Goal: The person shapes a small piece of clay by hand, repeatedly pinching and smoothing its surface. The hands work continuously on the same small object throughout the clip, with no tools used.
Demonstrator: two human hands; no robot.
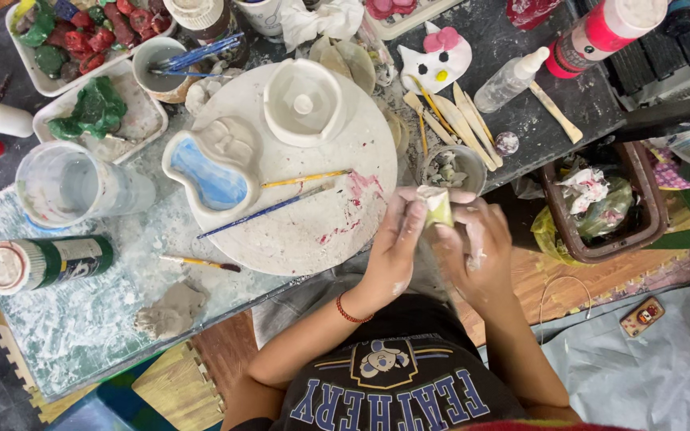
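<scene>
At the table's near edge, a small pale clay lump (438, 206) is held between both hands, just off the rim of the round board (313, 231). The left hand (397, 243) is curled against the lump's left side, its fingers bent close; the right hand (473, 247) is closed around the lump from the right and below, so that most of the clay is hidden and only its top shows. The lump's shape cannot be made out. Both hands are smeared with white slip, and a red cord (350, 312) is worn on the left wrist.

On the board, a white lidded pot (303, 102) stands at the far side, and a blue-glazed dish (213, 172) overhangs the left rim. Two brushes (281, 203) lie across the board's middle, beside red smears. A grey clay piece (171, 311) rests on the table (81, 327) to the left, near a green bottle (45, 263) lying on its side. A small cup (447, 168) stands just beyond the hands, its contents too small to tell. Trays at the top left are cut off by the frame.
</scene>
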